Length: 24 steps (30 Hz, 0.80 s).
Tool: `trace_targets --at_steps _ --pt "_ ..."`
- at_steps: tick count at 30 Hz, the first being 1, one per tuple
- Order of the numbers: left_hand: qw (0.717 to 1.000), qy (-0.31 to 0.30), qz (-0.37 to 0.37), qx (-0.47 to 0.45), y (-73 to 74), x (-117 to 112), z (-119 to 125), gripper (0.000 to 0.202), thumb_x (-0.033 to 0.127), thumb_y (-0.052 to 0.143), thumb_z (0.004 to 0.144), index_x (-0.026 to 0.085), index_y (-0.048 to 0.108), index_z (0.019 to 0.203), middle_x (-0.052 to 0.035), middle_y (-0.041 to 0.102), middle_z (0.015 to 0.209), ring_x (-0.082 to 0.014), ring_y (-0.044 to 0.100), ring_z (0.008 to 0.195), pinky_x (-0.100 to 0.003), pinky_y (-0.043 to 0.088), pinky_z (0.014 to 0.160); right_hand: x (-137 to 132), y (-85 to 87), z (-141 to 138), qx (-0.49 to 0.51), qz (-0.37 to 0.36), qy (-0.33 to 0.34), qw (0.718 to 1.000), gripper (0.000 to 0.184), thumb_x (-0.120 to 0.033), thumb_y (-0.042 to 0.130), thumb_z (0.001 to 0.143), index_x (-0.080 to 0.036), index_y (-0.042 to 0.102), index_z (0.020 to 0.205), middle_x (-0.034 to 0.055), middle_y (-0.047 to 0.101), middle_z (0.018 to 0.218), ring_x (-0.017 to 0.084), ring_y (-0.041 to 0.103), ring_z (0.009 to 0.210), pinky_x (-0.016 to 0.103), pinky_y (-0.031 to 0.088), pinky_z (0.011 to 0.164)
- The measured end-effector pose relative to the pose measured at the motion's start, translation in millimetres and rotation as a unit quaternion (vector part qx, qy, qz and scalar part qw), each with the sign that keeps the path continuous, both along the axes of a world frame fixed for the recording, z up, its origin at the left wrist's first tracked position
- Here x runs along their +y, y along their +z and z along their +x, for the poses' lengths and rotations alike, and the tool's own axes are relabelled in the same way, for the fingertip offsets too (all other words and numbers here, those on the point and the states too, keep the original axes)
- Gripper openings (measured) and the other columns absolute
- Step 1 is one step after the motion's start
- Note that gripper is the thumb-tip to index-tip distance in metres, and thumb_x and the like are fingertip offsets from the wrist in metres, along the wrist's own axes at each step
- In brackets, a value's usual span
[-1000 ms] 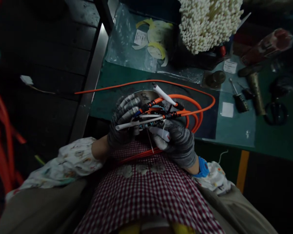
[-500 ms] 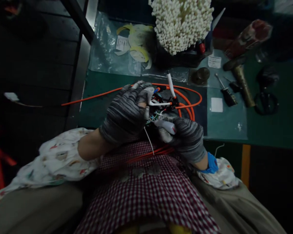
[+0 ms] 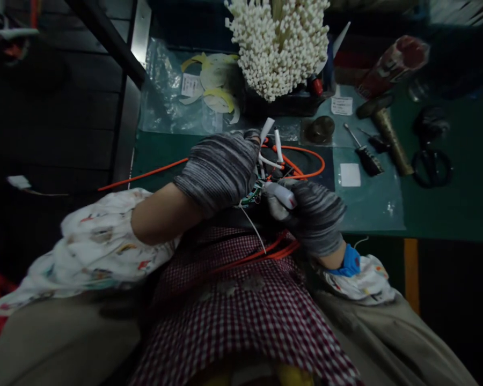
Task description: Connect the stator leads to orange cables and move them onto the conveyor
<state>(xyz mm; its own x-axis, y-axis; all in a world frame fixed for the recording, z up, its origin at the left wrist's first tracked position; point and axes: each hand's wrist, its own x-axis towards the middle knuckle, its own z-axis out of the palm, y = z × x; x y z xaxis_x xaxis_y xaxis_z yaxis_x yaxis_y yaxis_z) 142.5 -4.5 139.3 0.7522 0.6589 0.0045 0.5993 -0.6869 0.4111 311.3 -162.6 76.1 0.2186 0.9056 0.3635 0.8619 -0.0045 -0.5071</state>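
My left hand (image 3: pixel 225 169), in a striped grey glove with bare fingertips, is closed over a bundle of wires. A white flat-looking sleeve piece (image 3: pixel 267 129) sticks up at its fingertips. My right hand (image 3: pixel 317 217), gloved alike, is closed on a small whitish bottle (image 3: pixel 282 195), its narrow end pointing left at the wiring. Between the hands lies a green circuit board (image 3: pixel 250 200) with thin wires, partly hidden by my left hand. A white-sleeved lead (image 3: pixel 278 146) stands up behind it. An orange cable (image 3: pixel 314 155) loops around the back.
A bunch of white-tipped sticks (image 3: pixel 279 51) stands at the back. To the right lie a screwdriver (image 3: pixel 368 158), a hammer (image 3: pixel 390 134), black scissors (image 3: pixel 432 166) and a white square (image 3: pixel 350 175). Yellow tape pieces (image 3: pixel 217 80) lie on plastic at the left.
My left hand has turned and moved slightly right and up over the wiring, lifting the white sleeve piece upright. My right hand with the bottle has shifted slightly right. The view has shifted a little.
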Motion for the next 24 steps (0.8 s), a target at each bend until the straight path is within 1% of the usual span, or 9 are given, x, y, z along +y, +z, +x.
trace_targets --at_steps 3,6,10,13,15,17,19,22,24 --pt "0.992 -0.015 -0.015 0.126 18.8 4 21 0.033 0.025 0.051 0.112 0.012 0.072 0.134 -0.0175 0.081 0.122 -0.0422 0.081 0.120 -0.051 0.064 0.109 3 -8.4 0 0.032 -0.029 -0.020 0.999 0.026 -0.055 0.080 0.102 -0.030 0.086 0.109 0.0075 0.077 0.087 0.027 0.070 0.079 0.044 0.061 0.079" --pt "0.985 -0.010 -0.009 0.172 30.3 6 37 0.033 0.026 0.056 0.111 0.011 0.073 0.136 -0.0197 0.082 0.123 -0.0442 0.082 0.118 -0.052 0.066 0.105 2 -10.6 -1 0.022 -0.003 -0.014 1.000 0.025 -0.053 0.078 0.102 -0.030 0.086 0.109 0.0072 0.079 0.087 0.027 0.072 0.078 0.043 0.061 0.076" --pt "0.979 -0.017 0.018 0.202 32.7 6 43 0.037 0.024 0.055 0.109 0.008 0.071 0.138 -0.0219 0.082 0.127 -0.0434 0.081 0.118 -0.052 0.067 0.103 -7 -7.9 11 0.064 0.053 -0.011 0.996 0.018 -0.045 0.077 0.101 -0.031 0.087 0.107 0.0044 0.088 0.092 0.027 0.080 0.078 0.041 0.064 0.069" --pt "0.977 0.000 0.012 0.212 30.1 4 36 0.039 0.020 0.054 0.107 0.004 0.070 0.139 -0.0260 0.079 0.134 -0.0439 0.079 0.124 -0.053 0.066 0.108 -11 -5.1 31 0.203 0.054 -0.086 0.974 0.020 -0.043 0.079 0.099 -0.028 0.087 0.110 0.0041 0.090 0.099 0.028 0.084 0.084 0.045 0.070 0.076" --pt "0.982 0.004 0.018 0.189 25.8 2 27 0.038 0.023 0.054 0.108 0.006 0.072 0.137 -0.0241 0.080 0.133 -0.0416 0.080 0.122 -0.050 0.066 0.106 -7 -4.5 48 0.274 0.068 -0.144 0.949 0.025 -0.047 0.081 0.098 -0.026 0.087 0.110 0.0058 0.091 0.101 0.030 0.085 0.089 0.049 0.072 0.081" --pt "0.987 -0.004 0.039 0.154 19.7 0 18 0.034 0.024 0.053 0.109 0.011 0.074 0.133 -0.0205 0.082 0.128 -0.0375 0.081 0.117 -0.046 0.067 0.102 4 -6.7 66 0.302 0.095 -0.167 0.934 0.030 -0.050 0.083 0.096 -0.025 0.087 0.112 0.0081 0.090 0.106 0.033 0.085 0.097 0.056 0.073 0.090" --pt "0.991 -0.006 0.060 0.122 13.8 -3 11 0.031 0.022 0.052 0.109 0.014 0.077 0.126 -0.0177 0.083 0.121 -0.0336 0.081 0.111 -0.043 0.067 0.099 23 -13.7 84 0.296 0.121 -0.149 0.936 0.033 -0.051 0.082 0.098 -0.026 0.085 0.118 0.0097 0.089 0.117 0.035 0.085 0.109 0.062 0.071 0.103" --pt "0.992 0.000 0.076 0.103 6.8 -7 5 0.029 0.020 0.051 0.108 0.015 0.077 0.120 -0.0167 0.084 0.117 -0.0321 0.081 0.107 -0.042 0.067 0.096 60 -33.9 111 0.269 0.151 -0.101 0.946 0.036 -0.048 0.077 0.100 -0.026 0.080 0.128 0.0123 0.084 0.136 0.035 0.079 0.130 0.066 0.062 0.122" --pt "0.991 0.001 0.093 0.098 2.7 -9 3 0.030 0.019 0.050 0.107 0.015 0.077 0.119 -0.0171 0.084 0.115 -0.0331 0.080 0.103 -0.043 0.066 0.092 85 -51.5 127 0.267 0.155 -0.093 0.946 0.038 -0.045 0.073 0.101 -0.024 0.076 0.133 0.0153 0.080 0.143 0.035 0.075 0.138 0.067 0.058 0.126"
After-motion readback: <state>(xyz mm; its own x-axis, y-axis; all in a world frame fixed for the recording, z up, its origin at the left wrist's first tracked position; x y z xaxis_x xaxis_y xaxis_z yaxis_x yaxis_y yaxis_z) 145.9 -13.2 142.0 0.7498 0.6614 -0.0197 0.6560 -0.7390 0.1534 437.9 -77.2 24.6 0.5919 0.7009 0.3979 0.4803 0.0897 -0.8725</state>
